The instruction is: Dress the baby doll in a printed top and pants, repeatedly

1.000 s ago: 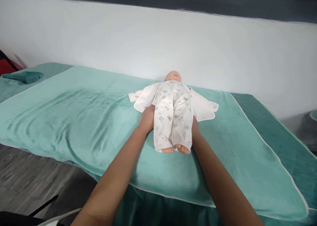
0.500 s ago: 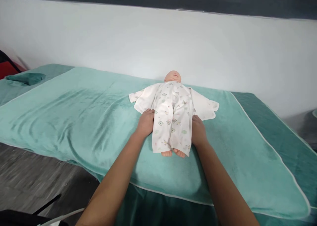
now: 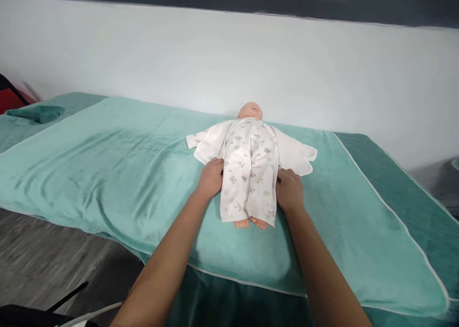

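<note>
One doll (image 3: 250, 174) lies on one light green blanket (image 3: 118, 174), near its far edge. Two hands, left hand (image 3: 211, 178) and right hand (image 3: 289, 190), flank it. One dark green cushion (image 3: 36, 113) sits at the far left corner.

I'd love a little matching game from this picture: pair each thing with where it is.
Things:
1. doll
2. left hand
3. right hand
4. dark green cushion

Places:
A. far left end of the bed
B. against the doll's side nearer the cushion
C. lying face up on the teal towel
D. against the doll's side away from the cushion

Pairs: 1-C, 2-B, 3-D, 4-A
</note>
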{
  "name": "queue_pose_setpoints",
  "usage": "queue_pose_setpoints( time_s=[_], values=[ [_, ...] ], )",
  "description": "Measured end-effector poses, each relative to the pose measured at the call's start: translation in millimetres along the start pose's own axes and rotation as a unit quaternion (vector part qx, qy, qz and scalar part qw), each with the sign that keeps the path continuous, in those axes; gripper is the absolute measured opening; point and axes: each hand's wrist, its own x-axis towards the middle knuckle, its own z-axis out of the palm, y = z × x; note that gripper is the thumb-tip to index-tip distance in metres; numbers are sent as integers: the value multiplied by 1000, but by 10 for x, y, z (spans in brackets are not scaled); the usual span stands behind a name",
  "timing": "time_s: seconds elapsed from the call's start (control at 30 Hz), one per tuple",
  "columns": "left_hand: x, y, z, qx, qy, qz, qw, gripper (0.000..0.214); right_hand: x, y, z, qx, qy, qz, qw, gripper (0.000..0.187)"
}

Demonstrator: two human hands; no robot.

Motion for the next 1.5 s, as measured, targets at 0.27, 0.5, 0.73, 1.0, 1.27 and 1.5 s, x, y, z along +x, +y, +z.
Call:
queue_pose_setpoints(
  time_s=[0.27, 0.5, 0.73, 1.0, 1.27, 1.5],
  values=[
    [-8, 43, -9, -63, 40, -80, 994, 22, 42, 330, 40, 99, 84, 148, 980, 24],
    [-23, 22, -73, -165, 111, -155, 968, 24, 372, 830, -104, -106, 44, 299, 947, 54],
    [7, 17, -51, -223, 127, -185, 948, 24, 486, 984, -138, -59, 1, 338, 939, 28],
    [64, -3, -32, -273, 167, -226, 920, 24, 669, 273, -227, 365, 170, 152, 903, 29],
    [49, -21, -17, -295, 164, -222, 915, 24, 355, -483, -180, 48, 6, -240, 969, 6],
    [54, -24, -23, -293, 162, -220, 917, 24, 83, -164, -167, 58, 116, -105, 986, 21]
  ],
)
